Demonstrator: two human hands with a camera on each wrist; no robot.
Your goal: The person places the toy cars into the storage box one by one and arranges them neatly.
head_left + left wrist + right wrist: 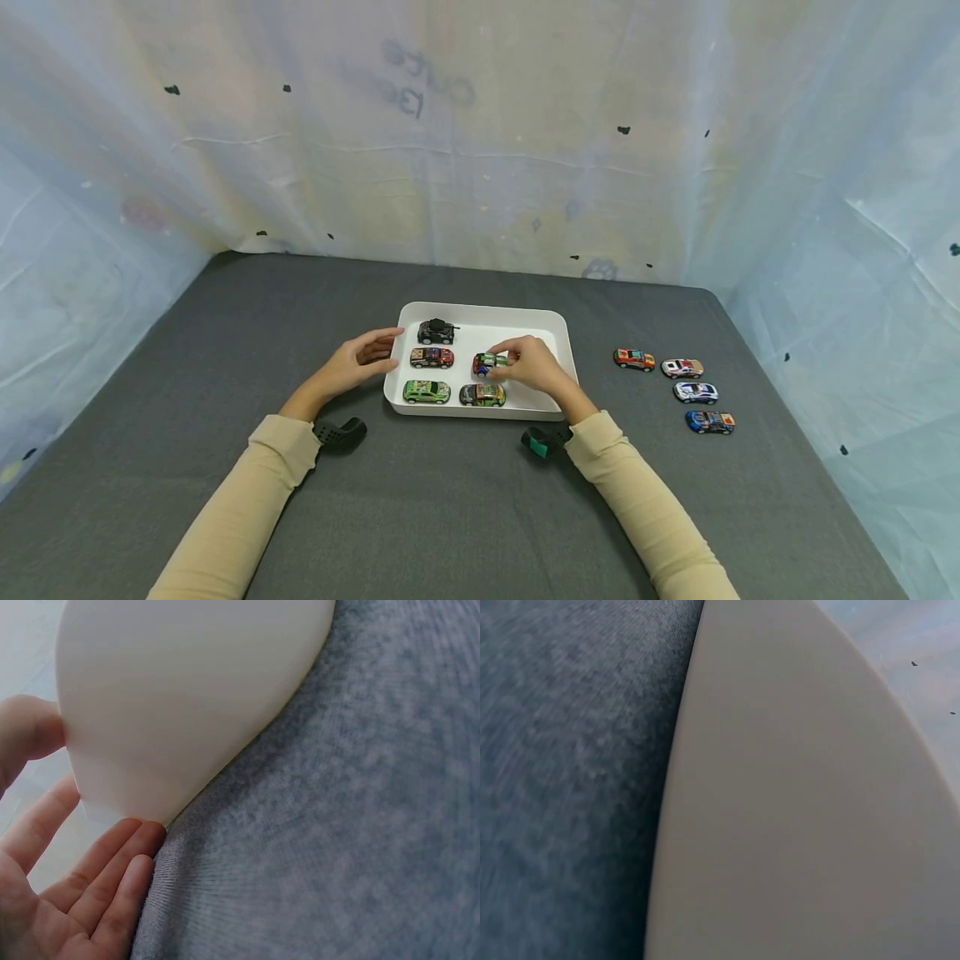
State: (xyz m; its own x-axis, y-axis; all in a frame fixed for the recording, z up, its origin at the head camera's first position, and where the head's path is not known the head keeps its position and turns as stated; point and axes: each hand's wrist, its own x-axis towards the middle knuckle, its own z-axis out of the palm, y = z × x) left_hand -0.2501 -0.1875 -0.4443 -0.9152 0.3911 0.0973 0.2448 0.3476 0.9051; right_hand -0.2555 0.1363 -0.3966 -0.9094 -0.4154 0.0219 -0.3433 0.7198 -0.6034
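A white tray (487,314) holds several toy cars. In the head view my right hand (536,367) pinches a green and blue toy car (483,364) over the tray's middle; its fingers partly cover the car. My left hand (354,362) touches the tray's left side. The left wrist view shows its fairly straight fingers (97,881) against the tray wall (187,697) and the thumb at the rim. Around the held car lie a black toy vehicle (437,332), a black and red car (431,357), a green car (427,392) and a multicoloured car (482,395).
Right of the tray, on the grey cloth (420,508), are an orange-red car (633,359), a white and red car (682,368), a white car (696,392) and a blue car (710,422). Pale sheeting (480,167) hangs behind and beside the table.
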